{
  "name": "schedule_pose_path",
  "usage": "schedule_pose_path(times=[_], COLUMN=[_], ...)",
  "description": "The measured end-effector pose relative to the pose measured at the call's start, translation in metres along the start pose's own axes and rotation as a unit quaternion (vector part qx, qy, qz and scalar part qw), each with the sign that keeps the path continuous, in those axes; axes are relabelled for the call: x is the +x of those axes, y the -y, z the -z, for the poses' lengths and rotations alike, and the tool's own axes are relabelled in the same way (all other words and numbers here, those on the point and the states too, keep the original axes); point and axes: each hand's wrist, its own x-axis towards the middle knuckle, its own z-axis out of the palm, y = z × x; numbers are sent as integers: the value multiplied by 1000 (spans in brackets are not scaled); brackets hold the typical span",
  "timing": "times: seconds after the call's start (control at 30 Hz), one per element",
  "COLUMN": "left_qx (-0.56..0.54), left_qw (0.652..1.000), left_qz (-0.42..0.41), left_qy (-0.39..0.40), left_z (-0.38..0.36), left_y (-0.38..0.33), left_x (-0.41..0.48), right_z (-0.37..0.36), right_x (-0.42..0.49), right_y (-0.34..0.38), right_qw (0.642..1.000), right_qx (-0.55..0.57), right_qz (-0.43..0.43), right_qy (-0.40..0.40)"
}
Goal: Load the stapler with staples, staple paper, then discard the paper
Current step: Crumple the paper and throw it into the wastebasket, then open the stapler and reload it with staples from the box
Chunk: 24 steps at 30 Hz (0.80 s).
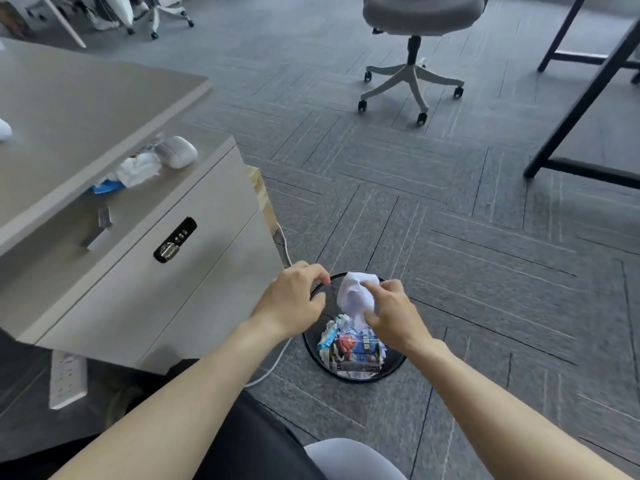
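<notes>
A crumpled white paper hangs over a black mesh waste bin on the carpet. My right hand holds the paper from its right side, thumb and fingers curled round it. My left hand hovers just left of the paper above the bin's rim, its fingers loosely curled with nothing in them. The bin holds wrappers and other crumpled paper. No stapler is in view.
A grey drawer cabinet with a combination lock stands left of the bin, under a desk top. A white cable and a power strip lie on the floor. An office chair stands further off; black table legs at right.
</notes>
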Motion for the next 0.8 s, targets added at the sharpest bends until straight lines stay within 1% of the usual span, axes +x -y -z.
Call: schedule_pose_path(times=[0.03,0.1,0.17,0.3,0.43,0.53,0.7,0.8], left_qx=[-1,-6,-13,-25,-27,-34,-33,-25], left_qw=[1000,1000,999,997,991,983,965,951], left_qz=[4,10,11,19,3,-10,-23,-12], left_qy=[1,-8,-29,-68,-128,-182,-259,-309], left_z=[1,5,11,33,71,111,186,228], left_y=[3,8,11,6,-3,-11,-16,-7], left_x=[0,-1,-1,-5,-9,-20,-57,-88], right_z=[-1,1,8,30,65,89,117,121], right_x=[-1,0,0,-3,-10,-15,-23,-30], right_y=[0,3,10,38,88,132,212,265], right_qw=[1000,1000,999,989,971,958,934,919], right_qx=[-14,-10,7,56,115,132,145,146], right_qz=[-3,-4,9,66,114,154,240,294], right_qy=[15,4,-31,-118,-173,-203,-222,-220])
